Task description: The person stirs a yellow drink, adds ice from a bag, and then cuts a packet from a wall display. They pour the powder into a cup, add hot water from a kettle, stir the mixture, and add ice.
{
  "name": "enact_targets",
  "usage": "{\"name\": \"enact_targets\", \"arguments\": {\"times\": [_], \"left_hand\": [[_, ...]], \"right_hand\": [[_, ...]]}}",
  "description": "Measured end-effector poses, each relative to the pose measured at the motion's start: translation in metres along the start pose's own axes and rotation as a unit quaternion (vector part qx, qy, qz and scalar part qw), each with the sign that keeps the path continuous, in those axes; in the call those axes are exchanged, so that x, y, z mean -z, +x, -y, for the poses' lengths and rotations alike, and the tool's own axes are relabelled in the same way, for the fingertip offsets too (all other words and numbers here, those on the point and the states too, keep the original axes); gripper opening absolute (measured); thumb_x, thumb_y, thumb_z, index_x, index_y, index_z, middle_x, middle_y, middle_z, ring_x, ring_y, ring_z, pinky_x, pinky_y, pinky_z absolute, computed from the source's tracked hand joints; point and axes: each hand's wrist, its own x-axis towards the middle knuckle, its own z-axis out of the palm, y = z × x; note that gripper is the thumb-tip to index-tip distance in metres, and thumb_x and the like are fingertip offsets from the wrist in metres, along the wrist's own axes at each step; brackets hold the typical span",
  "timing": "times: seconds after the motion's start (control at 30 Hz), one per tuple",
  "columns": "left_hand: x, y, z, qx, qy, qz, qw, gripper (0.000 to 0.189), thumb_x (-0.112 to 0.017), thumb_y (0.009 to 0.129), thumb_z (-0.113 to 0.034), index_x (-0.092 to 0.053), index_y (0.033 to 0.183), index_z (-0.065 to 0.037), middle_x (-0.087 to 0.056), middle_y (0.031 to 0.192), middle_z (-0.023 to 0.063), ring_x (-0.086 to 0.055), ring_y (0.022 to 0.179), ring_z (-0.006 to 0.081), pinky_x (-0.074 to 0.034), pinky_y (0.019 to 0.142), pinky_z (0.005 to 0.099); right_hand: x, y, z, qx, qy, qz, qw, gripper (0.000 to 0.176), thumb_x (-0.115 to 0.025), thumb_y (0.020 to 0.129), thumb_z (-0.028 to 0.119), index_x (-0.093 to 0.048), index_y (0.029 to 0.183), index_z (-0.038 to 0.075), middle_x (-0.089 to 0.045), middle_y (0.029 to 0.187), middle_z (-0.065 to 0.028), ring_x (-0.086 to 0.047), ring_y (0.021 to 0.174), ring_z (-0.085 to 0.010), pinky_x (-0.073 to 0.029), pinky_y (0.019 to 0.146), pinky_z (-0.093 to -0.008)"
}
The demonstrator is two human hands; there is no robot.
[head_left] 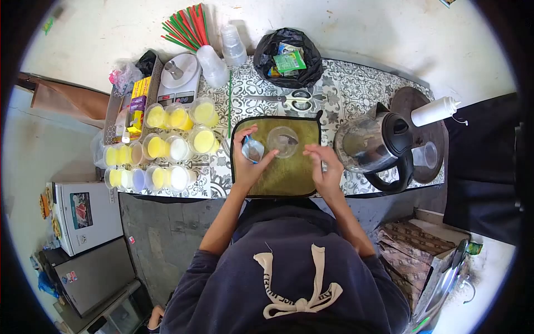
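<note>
My left hand [248, 170] is closed round a small blue-and-silver sachet [253, 149], held upright at the left of the mat with its silvery side facing up. Beside it, a clear plastic cup [282, 143] stands on the olive-gold mat [286, 181], with a little dark stuff visible inside. To the right of the cup is my right hand [327, 171], fingers curled and pinched together; whatever may be between them is too small to make out. That hand is apart from the cup.
Several filled cups [179, 149] stand in rows at left. Behind are a kitchen scale [181, 78], straws [192, 28], stacked cups [232, 44], a black bag [267, 67] of wrappers and scissors [295, 101]. An electric kettle [367, 142] and white squeeze bottle [433, 113] stand right.
</note>
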Motion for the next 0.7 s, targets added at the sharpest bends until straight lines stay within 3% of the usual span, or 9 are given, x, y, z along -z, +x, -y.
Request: {"name": "enact_targets", "arguments": {"times": [0.03, 0.17, 0.27, 0.33, 0.37, 0.43, 0.47, 0.53, 0.7], "left_hand": [[0.001, 0.000, 0.000, 0.000, 0.000, 0.000, 1.000, 0.069, -0.082, 0.061, -0.007, -0.039, 0.115, -0.002, -0.046, 0.113, 0.0137, -0.048, 0.109, 0.0268, -0.038, 0.094, 0.0365], [0.005, -0.002, 0.002, -0.003, 0.018, 0.013, 1.000, 0.074, -0.084, 0.056, -0.010, -0.041, 0.115, -0.002, -0.048, 0.113, 0.0143, -0.049, 0.108, 0.0263, -0.039, 0.092, 0.0356], [0.006, -0.003, -0.001, -0.002, 0.031, 0.021, 0.999, 0.075, -0.085, 0.056, -0.013, -0.042, 0.115, -0.002, -0.049, 0.113, 0.0138, -0.050, 0.106, 0.0255, -0.040, 0.091, 0.0343], [0.008, -0.001, -0.005, -0.006, 0.049, 0.029, 0.998, 0.074, -0.085, 0.056, -0.014, -0.042, 0.115, -0.003, -0.050, 0.112, 0.0133, -0.051, 0.105, 0.0249, -0.040, 0.090, 0.0335], [0.008, 0.000, -0.007, 0.002, 0.058, 0.040, 0.998, 0.073, -0.085, 0.056, -0.014, -0.043, 0.115, -0.003, -0.051, 0.111, 0.0130, -0.051, 0.103, 0.0243, -0.041, 0.089, 0.0327], [0.007, -0.001, -0.007, 0.010, 0.065, 0.051, 0.997, 0.072, -0.085, 0.057, -0.015, -0.044, 0.115, -0.002, -0.052, 0.110, 0.0126, -0.052, 0.102, 0.0237, -0.041, 0.088, 0.0320], [0.006, 0.000, -0.006, 0.013, 0.061, 0.050, 0.997, 0.071, -0.085, 0.057, -0.016, -0.045, 0.114, -0.002, -0.053, 0.110, 0.0125, -0.052, 0.101, 0.0234, -0.041, 0.087, 0.0316], [0.005, 0.000, -0.006, 0.016, 0.058, 0.049, 0.997, 0.070, -0.085, 0.058, -0.016, -0.046, 0.114, -0.002, -0.053, 0.109, 0.0123, -0.053, 0.099, 0.0230, -0.041, 0.087, 0.0313], [0.004, 0.002, -0.009, 0.021, 0.048, 0.049, 0.997, 0.066, -0.079, 0.055, -0.003, -0.046, 0.112, -0.003, -0.052, 0.108, 0.0131, -0.052, 0.100, 0.0255, -0.041, 0.087, 0.0328]], "right_hand": [[0.001, -0.001, -0.002, 0.064, -0.042, 0.052, 0.996, 0.016, -0.054, 0.080, -0.004, -0.061, 0.094, 0.000, -0.062, 0.084, -0.0125, -0.064, 0.076, -0.0228, -0.051, 0.067, -0.0304], [0.002, -0.002, 0.005, 0.141, -0.064, 0.067, 0.986, 0.021, -0.058, 0.070, -0.004, -0.065, 0.089, 0.001, -0.063, 0.082, -0.0117, -0.063, 0.075, -0.0267, -0.052, 0.066, -0.0326], [0.001, -0.004, 0.001, 0.077, -0.040, 0.035, 0.996, 0.012, -0.056, 0.078, -0.002, -0.064, 0.086, 0.000, -0.064, 0.081, -0.0108, -0.063, 0.075, -0.0235, -0.050, 0.069, -0.0307], [-0.001, -0.004, -0.006, -0.034, 0.008, -0.042, 0.998, 0.014, -0.049, 0.088, 0.001, -0.057, 0.099, -0.001, -0.060, 0.085, -0.0112, -0.060, 0.073, -0.0199, -0.048, 0.072, -0.0285], [-0.003, -0.002, -0.006, -0.034, 0.008, -0.042, 0.999, 0.014, -0.049, 0.088, 0.001, -0.057, 0.099, -0.001, -0.060, 0.085, -0.0112, -0.060, 0.073, -0.0199, -0.048, 0.072, -0.0285], [-0.006, 0.020, 0.016, -0.114, 0.244, -0.170, 0.948, 0.023, -0.041, 0.094, 0.005, -0.041, 0.116, 0.000, -0.053, 0.090, -0.0111, -0.057, 0.071, -0.0161, -0.045, 0.073, -0.0266], [-0.003, 0.026, 0.021, -0.115, 0.244, -0.170, 0.948, 0.023, -0.041, 0.094, 0.005, -0.041, 0.116, 0.000, -0.053, 0.090, -0.0111, -0.057, 0.071, -0.0161, -0.045, 0.073, -0.0266], [0.003, 0.035, 0.028, -0.179, 0.271, -0.113, 0.939, 0.034, -0.040, 0.095, 0.006, -0.027, 0.125, 0.001, -0.048, 0.094, -0.0116, -0.055, 0.070, -0.0149, -0.046, 0.068, -0.0280], [-0.002, 0.037, 0.045, -0.141, 0.226, -0.029, 0.963, 0.028, -0.043, 0.093, 0.005, -0.039, 0.120, 0.000, -0.054, 0.087, -0.0108, -0.056, 0.071, -0.0147, -0.047, 0.063, -0.0284]]}}
